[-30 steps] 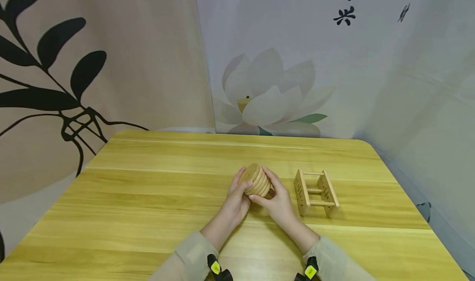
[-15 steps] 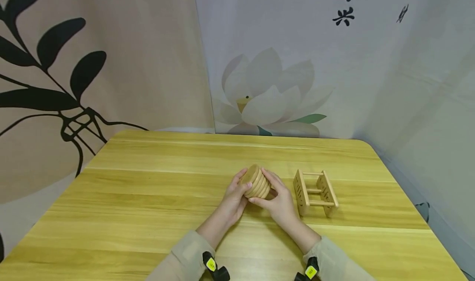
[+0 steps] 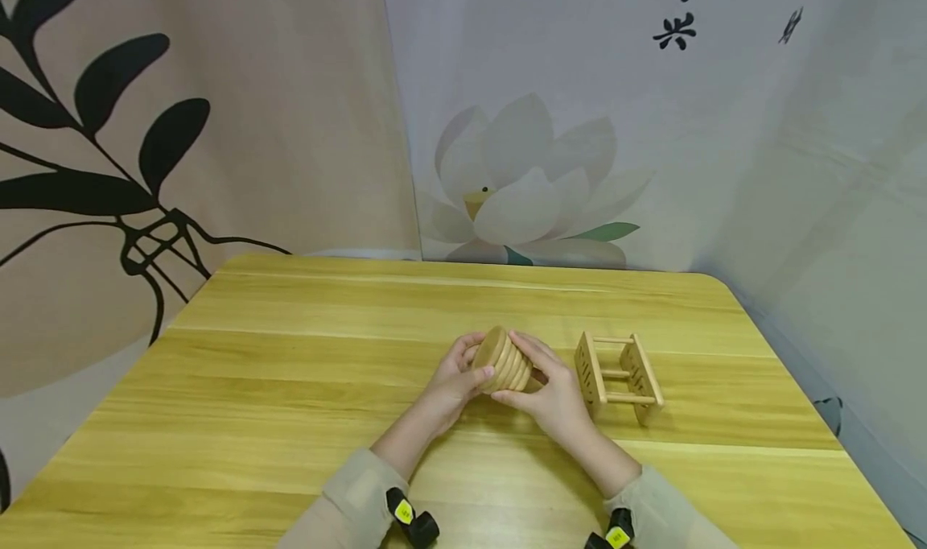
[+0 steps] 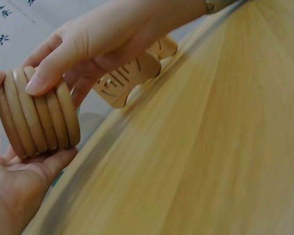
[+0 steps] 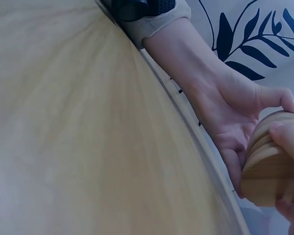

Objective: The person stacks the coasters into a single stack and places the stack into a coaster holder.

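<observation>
Both hands hold a stack of several round, light wooden coasters (image 3: 502,362) over the middle of the table, tilted with its flat face up and to the left. My left hand (image 3: 447,386) grips it from the left, thumb on the near edge and fingers behind. From the right, my right hand (image 3: 556,394) pinches the rims, fingertips at the top and thumb below. In the left wrist view the coasters (image 4: 39,115) lie flush side by side, with the right thumb across their edges. The right wrist view shows the left palm (image 5: 230,105) beneath the coasters (image 5: 267,178).
A small wooden rack (image 3: 590,376) with slotted side panels and dowel crossbars stands on the table just right of the right hand. The wood-grain table (image 3: 290,420) ends at a printed curtain (image 3: 326,130) behind. A camera is strapped to each wrist.
The stack has shifted slightly right and toward me with both hands around it. My left forearm has swung a little to the left, and its fingers bend more. The rack stays put.
</observation>
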The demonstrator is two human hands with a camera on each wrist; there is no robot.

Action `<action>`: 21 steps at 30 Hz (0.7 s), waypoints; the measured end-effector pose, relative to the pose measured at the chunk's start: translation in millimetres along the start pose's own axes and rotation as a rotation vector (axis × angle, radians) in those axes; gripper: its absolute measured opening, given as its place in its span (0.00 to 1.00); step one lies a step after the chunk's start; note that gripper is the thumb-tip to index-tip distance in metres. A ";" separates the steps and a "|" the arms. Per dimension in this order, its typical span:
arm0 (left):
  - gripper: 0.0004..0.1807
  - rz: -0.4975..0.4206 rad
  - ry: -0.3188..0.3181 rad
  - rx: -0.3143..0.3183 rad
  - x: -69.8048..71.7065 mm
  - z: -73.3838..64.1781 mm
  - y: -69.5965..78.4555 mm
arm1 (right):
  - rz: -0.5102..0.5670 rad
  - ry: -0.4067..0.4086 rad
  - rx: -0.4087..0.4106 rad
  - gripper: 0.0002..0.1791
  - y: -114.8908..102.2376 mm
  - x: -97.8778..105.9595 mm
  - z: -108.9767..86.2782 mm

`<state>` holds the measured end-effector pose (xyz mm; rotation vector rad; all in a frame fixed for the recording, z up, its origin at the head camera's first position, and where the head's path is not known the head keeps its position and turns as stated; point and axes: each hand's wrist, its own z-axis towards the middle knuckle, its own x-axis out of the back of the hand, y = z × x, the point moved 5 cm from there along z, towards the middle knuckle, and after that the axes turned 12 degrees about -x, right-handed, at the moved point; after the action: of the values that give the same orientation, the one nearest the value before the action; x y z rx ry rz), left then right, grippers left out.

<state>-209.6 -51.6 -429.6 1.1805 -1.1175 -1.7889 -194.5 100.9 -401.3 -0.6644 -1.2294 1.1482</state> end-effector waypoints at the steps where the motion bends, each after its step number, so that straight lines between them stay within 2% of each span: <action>1: 0.36 0.022 -0.015 -0.004 0.3 0.2 0.7 | -0.006 -0.002 0.006 0.45 -0.8 0.3 0.1; 7: 0.40 0.099 -0.066 0.003 3.6 2.5 0.2 | -0.041 -0.026 0.045 0.46 -4.3 2.8 0.8; 15: 0.41 0.109 -0.112 -0.009 0.4 3.5 6.0 | -0.098 -0.065 0.086 0.46 -10.8 8.4 2.9; 21: 0.45 0.087 -0.154 -0.048 -3.0 3.7 12.0 | -0.132 -0.079 0.110 0.46 -17.6 12.5 4.2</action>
<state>-210.9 -52.4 -416.9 0.9641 -1.1877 -1.8542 -193.9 105.8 -379.9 -0.4525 -1.2479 1.1313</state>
